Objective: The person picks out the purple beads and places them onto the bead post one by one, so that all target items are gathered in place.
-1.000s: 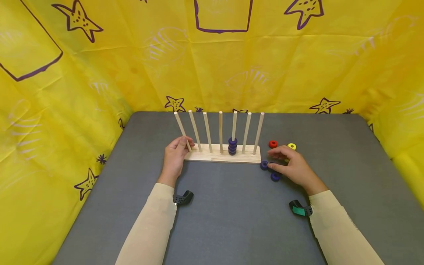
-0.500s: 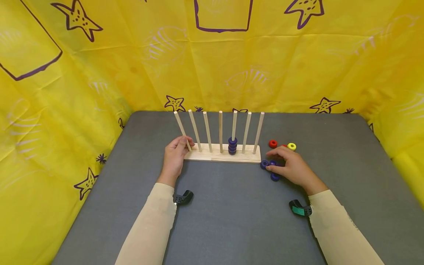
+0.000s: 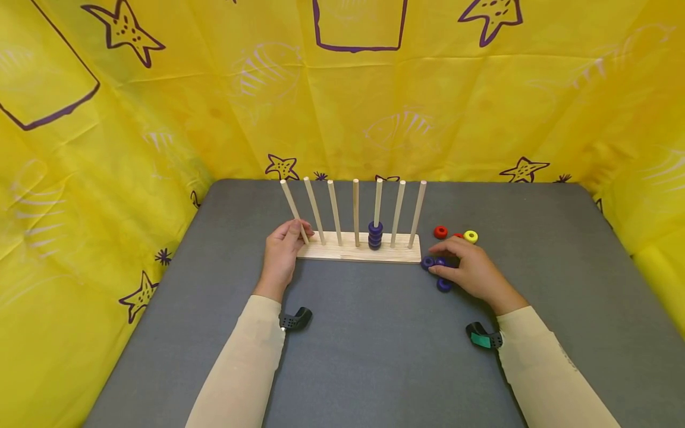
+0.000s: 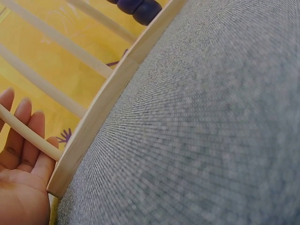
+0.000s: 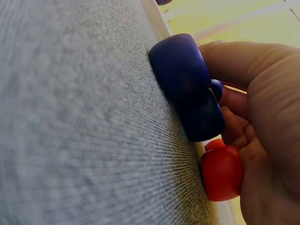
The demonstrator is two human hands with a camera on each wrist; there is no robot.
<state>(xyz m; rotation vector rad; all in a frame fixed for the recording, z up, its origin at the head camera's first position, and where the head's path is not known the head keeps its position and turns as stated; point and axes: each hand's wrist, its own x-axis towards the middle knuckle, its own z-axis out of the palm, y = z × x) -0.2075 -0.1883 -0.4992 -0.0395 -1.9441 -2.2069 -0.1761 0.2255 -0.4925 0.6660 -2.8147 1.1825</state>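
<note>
A wooden peg stand (image 3: 342, 253) with several upright pegs sits at the table's far middle; several dark blue beads (image 3: 376, 236) are stacked on one peg. My left hand (image 3: 282, 255) holds the leftmost peg low down, thumb in front. In the left wrist view, fingers (image 4: 33, 136) lie behind that peg (image 4: 33, 136). At the stand's right end, my right hand (image 3: 471, 270) reaches over loose blue beads, fingers and thumb apart. Its thumb tip is right at the nearest blue bead (image 3: 427, 263). A second blue bead (image 3: 443, 285) lies closer to me; another (image 3: 440, 262) is partly hidden.
Beyond my right hand lie a red bead (image 3: 440, 232), a yellow bead (image 3: 470, 236) and another red bead (image 3: 458, 235), partly covered by the hand. The grey table (image 3: 353, 345) runs back to a yellow patterned cloth (image 3: 342, 119).
My right hand has shifted slightly left, and the blue bead at its thumb has moved slightly away from me. My left hand stays at the peg.
</note>
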